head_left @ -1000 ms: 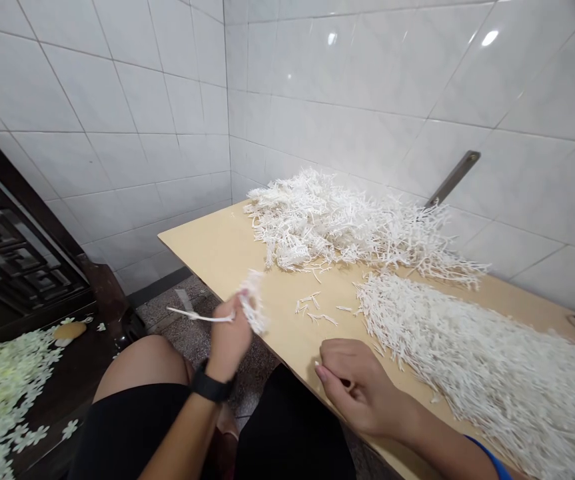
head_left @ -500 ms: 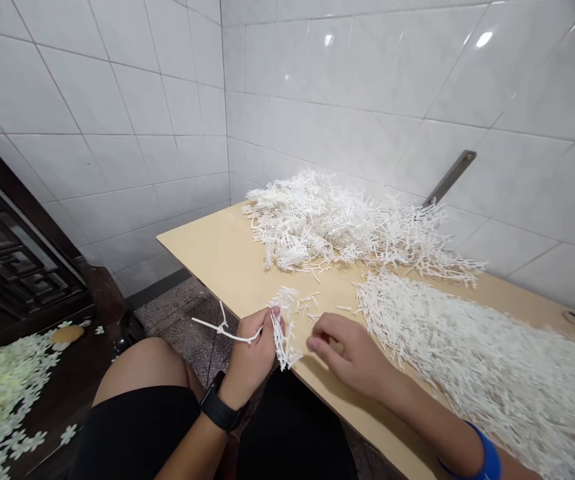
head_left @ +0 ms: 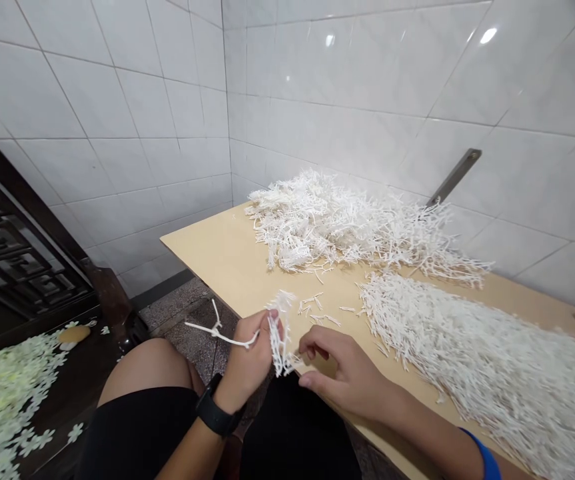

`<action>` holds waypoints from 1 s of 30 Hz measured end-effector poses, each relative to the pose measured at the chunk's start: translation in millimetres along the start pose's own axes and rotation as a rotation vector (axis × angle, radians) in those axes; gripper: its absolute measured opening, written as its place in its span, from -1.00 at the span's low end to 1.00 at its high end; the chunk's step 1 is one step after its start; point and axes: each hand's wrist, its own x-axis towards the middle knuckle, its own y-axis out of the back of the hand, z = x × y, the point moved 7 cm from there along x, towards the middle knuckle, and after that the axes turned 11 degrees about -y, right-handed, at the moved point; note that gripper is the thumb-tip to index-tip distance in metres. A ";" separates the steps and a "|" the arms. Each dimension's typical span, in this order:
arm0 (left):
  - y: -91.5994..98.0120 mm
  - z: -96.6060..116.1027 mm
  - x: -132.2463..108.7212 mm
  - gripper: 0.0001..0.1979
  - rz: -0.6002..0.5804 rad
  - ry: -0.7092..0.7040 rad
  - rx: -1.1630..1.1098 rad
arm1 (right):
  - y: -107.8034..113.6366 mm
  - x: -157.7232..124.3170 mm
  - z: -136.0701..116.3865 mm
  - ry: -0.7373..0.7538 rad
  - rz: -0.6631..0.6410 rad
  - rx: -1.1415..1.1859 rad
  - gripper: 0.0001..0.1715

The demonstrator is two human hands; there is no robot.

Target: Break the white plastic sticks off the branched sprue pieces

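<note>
**White sprig in the left hand, right hand loosened just beside it**

The many-twigged sprig is pinched between the left thumb and fingers, above the near edge of the bench. A second ago the left hand was blurred and farther left; since then it has come right, while the right hand, which was curled around a small white bit, has let its thumb and fingers part. Nothing shows between them now, and they have edged nearer the sprig over the last half second. To my eye, this puts the twigs within easy reach of the right fingers; whether they touch cannot be told.

The sprig's long axis runs roughly left to right. Its bare stem points left and slightly far, past the back of the left hand, and forks once near its end. The comb-like twigs stand at the right, one part reaching far over the bench, the other drooping near, toward the right fingertips.

Beyond the hands, a few loose bits lie on the bench. A tangled pile of branching sprigs fills its far side, and a heap of short white pieces spreads along the right. Well apart at the left, pale flowers cover a dark wooden surface.
</note>
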 end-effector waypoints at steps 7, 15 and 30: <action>-23.5 4.0 -4.8 -0.58 -0.094 -0.106 0.117 | -9.5 -5.6 -15.2 0.098 -0.127 0.108 -0.67; -25.2 14.0 -7.5 -0.61 -0.257 -0.221 0.268 | -9.7 0.6 0.6 -0.028 -0.081 0.209 -0.78; -22.9 17.6 -7.3 -0.61 -0.217 -0.236 0.302 | -15.4 1.8 1.1 -0.055 -0.095 0.207 -0.90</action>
